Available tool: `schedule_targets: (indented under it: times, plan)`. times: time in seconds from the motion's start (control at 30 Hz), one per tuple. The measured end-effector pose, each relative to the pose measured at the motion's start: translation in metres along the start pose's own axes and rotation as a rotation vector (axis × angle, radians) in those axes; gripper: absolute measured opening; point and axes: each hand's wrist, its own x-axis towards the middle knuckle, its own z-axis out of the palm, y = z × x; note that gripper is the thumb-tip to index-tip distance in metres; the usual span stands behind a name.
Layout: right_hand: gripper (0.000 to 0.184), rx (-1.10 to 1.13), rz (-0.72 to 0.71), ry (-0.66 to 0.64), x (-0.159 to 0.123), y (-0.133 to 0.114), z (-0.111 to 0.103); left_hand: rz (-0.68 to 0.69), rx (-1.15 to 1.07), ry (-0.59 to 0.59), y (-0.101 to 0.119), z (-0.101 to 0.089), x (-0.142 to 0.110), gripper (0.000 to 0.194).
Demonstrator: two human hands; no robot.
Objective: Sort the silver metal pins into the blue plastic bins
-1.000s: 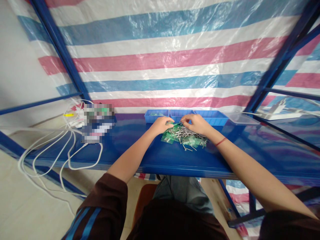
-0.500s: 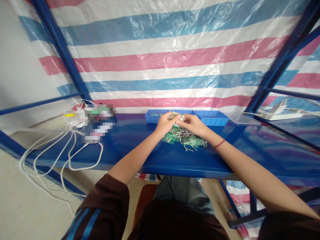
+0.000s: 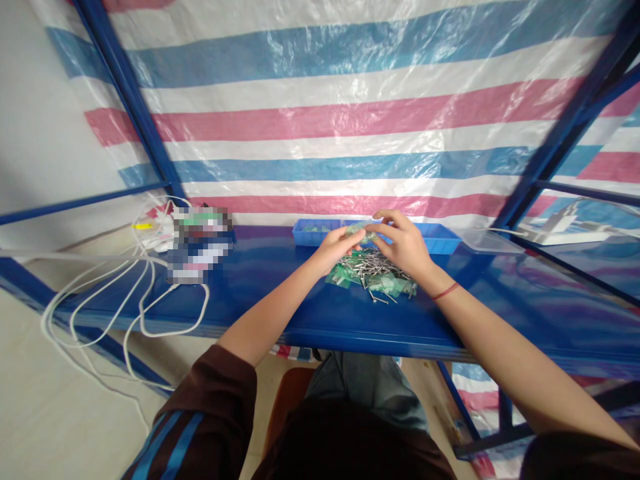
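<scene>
Above the pile, my left hand (image 3: 336, 248) pinches a small clear plastic bag (image 3: 361, 233) with a greenish tint; its contents are too small to make out. My right hand (image 3: 404, 241) is at the bag's right end, fingers spread and index fingertip against or very near the plastic. Below both hands lies a heap of silver screws (image 3: 373, 263), long and thin. Green-tinted plastic bags (image 3: 395, 283) lie around and under the screws. Behind the hands stands a blue divided bin (image 3: 306, 239), partly hidden, with some greenish bags in its left part.
Everything rests on a blue metal tabletop (image 3: 270, 293). White cables (image 3: 150, 320) loop over its left side near a blurred-out patch (image 3: 200, 247). A clear plastic lid (image 3: 487, 241) and a white power strip (image 3: 567, 227) lie at right. Blue frame posts (image 3: 545, 140) flank the striped sheet (image 3: 325, 127).
My right hand has lifted and opened its fingers, after pinching the bag together with my left. The left hand keeps hold of the bag. The view has shifted slightly.
</scene>
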Motion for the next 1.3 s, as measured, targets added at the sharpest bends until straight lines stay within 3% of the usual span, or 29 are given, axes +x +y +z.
schedule_targets:
  times: [0.1,0.27,0.4,0.6,0.7,0.8,0.93,1.0,1.07,1.2,1.3]
  plan:
    - [0.037,0.172,0.25,-0.032,0.001,0.001,0.002,0.112,0.032,0.074,-0.003,-0.003,0.002,0.028]
    - [0.046,0.826,0.799,-0.247,0.002,-0.003,0.005,0.352,0.304,0.149,-0.004,-0.009,0.004,0.02]
    - [0.038,1.129,0.956,-0.255,0.004,-0.011,0.005,0.445,0.493,0.097,0.0,-0.007,-0.001,0.016]
    - [0.038,0.982,0.915,-0.09,0.003,-0.005,0.009,0.264,0.398,-0.079,-0.002,-0.005,-0.003,0.028]
    - [0.039,0.885,0.828,-0.091,0.002,-0.002,0.012,0.279,0.369,-0.073,-0.011,-0.007,0.003,0.028]
    - [0.04,0.856,0.829,-0.116,0.003,-0.004,0.011,0.346,0.398,0.072,-0.017,-0.016,0.014,0.027]
    - [0.036,0.795,0.868,-0.097,0.004,-0.003,0.005,0.338,0.458,0.418,-0.009,-0.042,0.03,0.033]
    - [0.035,0.765,0.884,-0.09,0.005,0.0,0.004,0.285,0.584,0.5,-0.004,-0.057,0.034,0.037]
    - [0.034,0.739,0.881,-0.096,0.004,0.004,0.002,0.175,0.813,0.476,-0.004,-0.069,0.034,0.04]
    - [0.028,0.652,0.754,-0.219,0.004,0.012,-0.007,-0.058,1.245,0.36,-0.012,-0.075,0.029,0.047]
    - [0.022,0.561,0.528,-0.477,0.005,0.015,-0.024,0.067,1.323,0.403,-0.013,-0.07,0.028,0.044]
